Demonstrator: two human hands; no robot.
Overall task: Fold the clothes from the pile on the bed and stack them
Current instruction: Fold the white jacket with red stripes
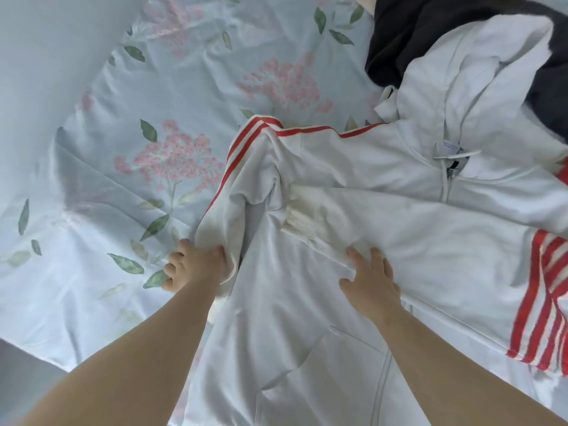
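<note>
A white zip jacket [384,186] with red stripes lies spread across the bed, hood toward the upper right. Its left sleeve [246,167], red-striped, is folded down over the body. My left hand [193,265] grips the sleeve's lower edge near the cuff, fingers curled round the cloth. Flat on the jacket's front, just below the ribbed cuff [302,216] of the other sleeve, my right hand [370,281] presses with its fingers spread.
The bed sheet [138,133] is pale blue with pink flowers and green leaves, lying bare to the left. A dark garment [408,35] lies at the upper right, partly under the jacket's hood. The bed's edge shows at the lower left.
</note>
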